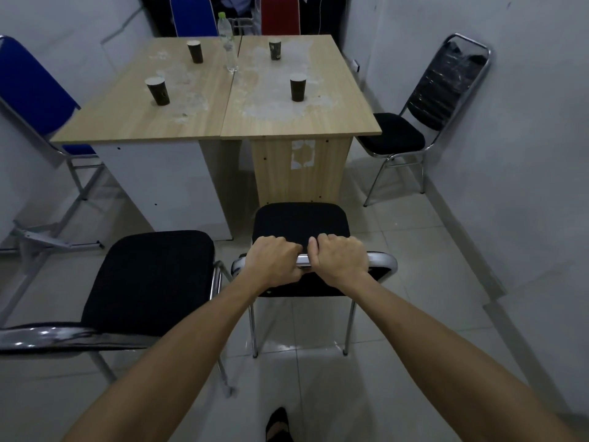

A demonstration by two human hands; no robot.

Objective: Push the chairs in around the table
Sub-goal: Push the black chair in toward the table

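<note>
Grip: the chrome top rail (381,262) of the near chair (299,228) is held by both hands, left hand (275,261) and right hand (339,261), fingers curled tight over it, knuckles almost touching at mid-rail.
Near chair: its black seat is pointed at the near edge of the surface (220,116), in front of the wooden panel; the seat front is just short of that panel and not yet under the edge.
Step in hand: judged to be the push-in of this chair, with both arms stretched forward.
Next move: a straight shove along the floor is called for, kept square so the seat slides under the near edge without being knocked against the panel.
Second chair (149,282): left of the held one, near the near left corner, turned askew and well out; likely to be handled after.
Side chairs: a blue chair (35,87) at the left edge and a black one (411,129) at the right edge, both partly out.
Far edge: a blue back (191,14) and a red back (280,14) are seen.
On the surface: four dark cups (158,90) and a bottle (229,43).
</note>
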